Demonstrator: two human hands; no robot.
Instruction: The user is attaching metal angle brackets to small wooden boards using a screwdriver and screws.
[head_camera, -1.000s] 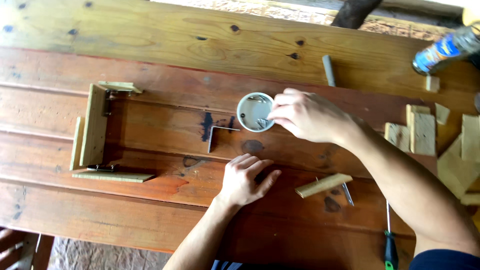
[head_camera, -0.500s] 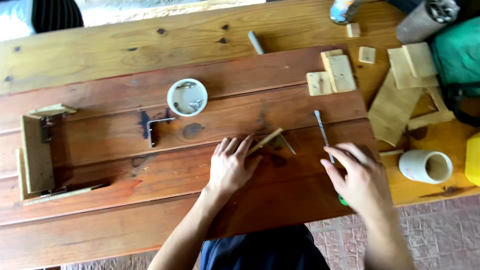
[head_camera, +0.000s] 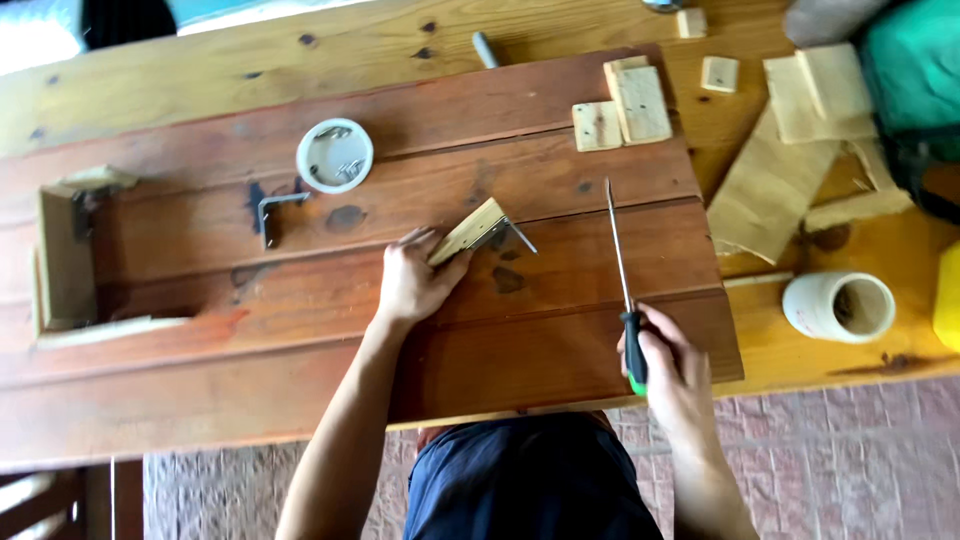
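1. Pale wood was what our left hand rested on: a small, light-coloured wooden block with a thin metal angle bracket at its far end, lying near the middle of the reddish-brown plank board. The fingers lay flat and spread, pinning the block's near end rather than gripping it.
2. Our right hand was closed around the black-and-green handle of a long, slim-shafted screwdriver, its tip pointing away from us, well to the right of the block.
3. We judged the block light and stiff, likely to skid on the smooth board unless pressed down; it was best held along its long sides, clear of the bracket's edges.
4. The screwdriver looked rigid and light, and the thick handle was the natural hold.
5. Farther left sat a round white lid holding small screws, a second grey angle bracket just beside it, and a partly built wooden frame.
6. To the right, on the yellow table, lay loose wooden offcuts and a white cylindrical cup on its side.
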